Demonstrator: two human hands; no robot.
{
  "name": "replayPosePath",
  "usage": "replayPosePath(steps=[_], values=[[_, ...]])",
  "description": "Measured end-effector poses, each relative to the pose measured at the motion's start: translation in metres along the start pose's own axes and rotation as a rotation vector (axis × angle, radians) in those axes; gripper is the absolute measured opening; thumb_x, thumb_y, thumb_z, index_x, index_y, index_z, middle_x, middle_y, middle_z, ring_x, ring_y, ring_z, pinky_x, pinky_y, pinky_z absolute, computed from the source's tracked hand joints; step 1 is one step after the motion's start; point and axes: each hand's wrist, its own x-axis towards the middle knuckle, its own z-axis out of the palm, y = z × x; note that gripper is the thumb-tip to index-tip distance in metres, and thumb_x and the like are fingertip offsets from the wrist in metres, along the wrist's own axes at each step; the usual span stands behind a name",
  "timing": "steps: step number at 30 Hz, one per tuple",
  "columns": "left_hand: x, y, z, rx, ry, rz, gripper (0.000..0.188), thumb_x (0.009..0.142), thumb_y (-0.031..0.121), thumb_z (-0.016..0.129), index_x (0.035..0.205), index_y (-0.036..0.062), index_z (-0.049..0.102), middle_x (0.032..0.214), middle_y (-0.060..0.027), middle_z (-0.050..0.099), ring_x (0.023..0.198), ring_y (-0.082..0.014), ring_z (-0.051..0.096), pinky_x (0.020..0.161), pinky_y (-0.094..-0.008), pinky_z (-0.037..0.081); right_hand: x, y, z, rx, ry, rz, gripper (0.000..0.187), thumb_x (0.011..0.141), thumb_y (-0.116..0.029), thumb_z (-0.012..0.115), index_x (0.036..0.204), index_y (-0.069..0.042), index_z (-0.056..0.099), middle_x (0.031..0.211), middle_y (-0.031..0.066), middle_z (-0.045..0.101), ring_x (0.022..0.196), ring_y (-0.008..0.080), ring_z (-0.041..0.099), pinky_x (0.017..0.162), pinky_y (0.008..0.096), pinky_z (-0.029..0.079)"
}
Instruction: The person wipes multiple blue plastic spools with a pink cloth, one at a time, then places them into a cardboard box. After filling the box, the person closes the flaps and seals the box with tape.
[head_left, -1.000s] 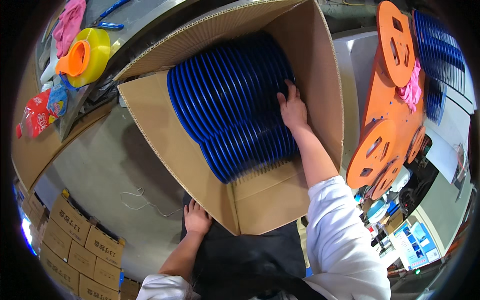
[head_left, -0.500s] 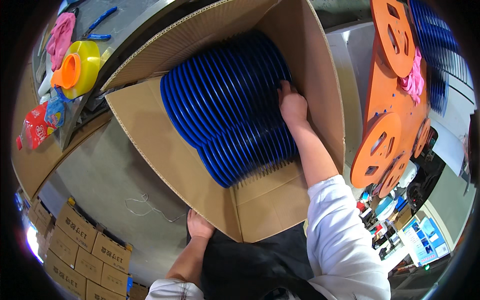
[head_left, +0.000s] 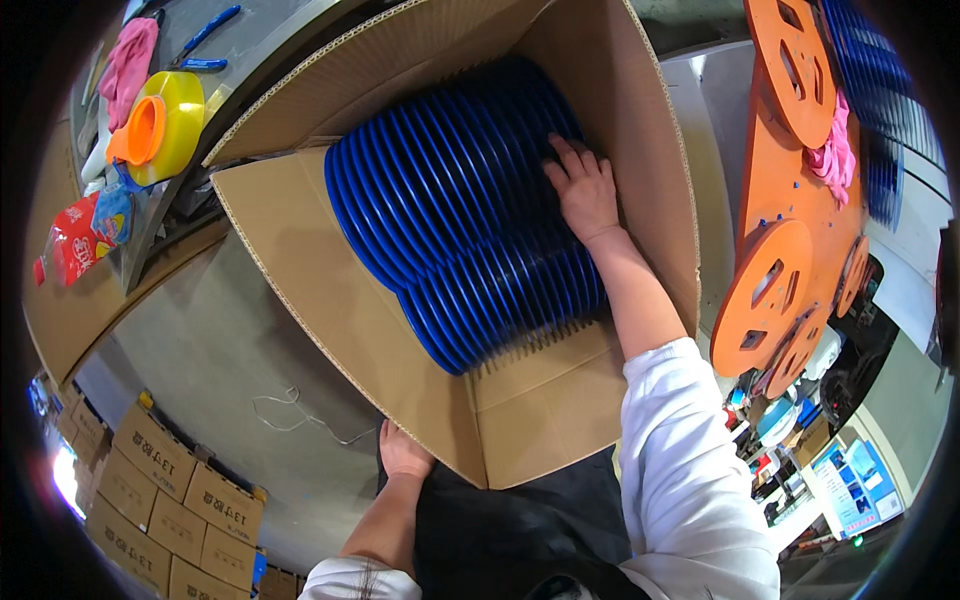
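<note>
Rows of thin blue discs (head_left: pixel 440 190), like plastic reel flanges, stand on edge close together inside an open cardboard box (head_left: pixel 550 430). My right hand (head_left: pixel 585 195) reaches into the box with fingers spread and touches the discs' right end, beside the right wall. It grasps nothing. Down at the near left edge of the box, my left hand (head_left: pixel 405 455) rests against the outside of the cardboard. Its fingers run partly behind the box's edge, so their grip is hidden.
On the right, orange reel discs (head_left: pixel 765 290) and a pink glove (head_left: pixel 832 150) lie near more blue discs (head_left: pixel 880 80). A bench at upper left holds yellow tape (head_left: pixel 180 120), blue-handled pliers (head_left: pixel 205 65) and a red-labelled bottle (head_left: pixel 75 240). Closed cartons (head_left: pixel 150 500) are stacked at lower left.
My right hand has drawn slightly up and its fingers have spread from a bent hold at the discs' end. The view has shifted a little; the left hand stays at the box edge.
</note>
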Motion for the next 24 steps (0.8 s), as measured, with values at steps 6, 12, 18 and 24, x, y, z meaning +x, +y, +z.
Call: replayPosePath(steps=[6, 12, 18, 24], values=[[0.000, 0.000, 0.004, 0.033, -0.035, -0.023, 0.047, 0.088, 0.036, 0.051, 0.129, 0.0141, 0.059, 0.127, -0.0061, 0.061, 0.123, -0.0251, 0.049, 0.109, -0.0412, 0.033, 0.007, -0.010, -0.007, 0.100, -0.010, 0.083, 0.019, 0.079, -0.014, 0.066, 0.097, -0.010, 0.062, 0.152, 0.0057, 0.036, 0.143, 0.0280, 0.026, 0.107, 0.0507, 0.032], [0.001, 0.002, -0.001, 0.064, -0.053, -0.024, 0.047, 0.088, 0.037, 0.050, 0.128, 0.0138, 0.059, 0.126, -0.0062, 0.061, 0.122, -0.0247, 0.049, 0.109, -0.0411, 0.033, 0.004, -0.012, 0.009, 0.010, 0.096, -0.040, 0.011, 0.085, -0.010, 0.062, 0.093, -0.015, 0.057, 0.153, 0.0031, 0.034, 0.144, 0.0280, 0.024, 0.109, 0.0539, 0.030], [0.000, 0.005, -0.007, 0.022, -0.051, -0.042, 0.047, 0.087, 0.037, 0.050, 0.127, 0.0128, 0.060, 0.124, -0.0077, 0.062, 0.121, -0.0256, 0.050, 0.109, -0.0412, 0.034, 0.006, -0.011, 0.003, 0.106, -0.045, -0.134, 0.006, 0.086, -0.013, 0.062, 0.089, -0.016, 0.058, 0.156, 0.0009, 0.027, 0.146, 0.0264, 0.021, 0.111, 0.0557, 0.027], [0.000, 0.002, -0.004, 0.024, -0.032, -0.028, 0.047, 0.087, 0.036, 0.050, 0.126, 0.0119, 0.060, 0.123, -0.0085, 0.062, 0.119, -0.0266, 0.051, 0.108, -0.0417, 0.034, 0.014, -0.025, -0.007, 0.097, -0.089, -0.047, 0.018, 0.081, -0.022, 0.070, 0.093, -0.012, 0.060, 0.157, 0.0018, 0.024, 0.146, 0.0267, 0.021, 0.112, 0.0549, 0.025]])
